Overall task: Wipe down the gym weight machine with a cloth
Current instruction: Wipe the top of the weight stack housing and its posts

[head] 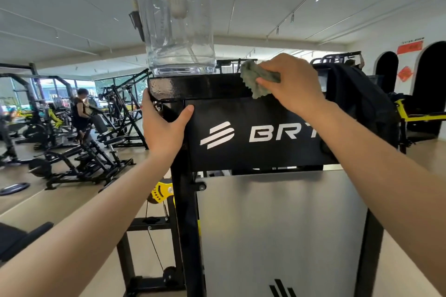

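Observation:
The weight machine fills the middle of the view: a black top frame, a black panel with white lettering, and a grey metal shroud below. My right hand grips a crumpled grey-green cloth and presses it on the black top bar near its right part. My left hand holds the upper left corner of the frame, fingers wrapped behind the post and thumb lying on the front of the panel.
A large clear water jug stands on the machine's top bar, left of the cloth. A dark bag hangs at the machine's right side. Other black gym machines and a person fill the left floor.

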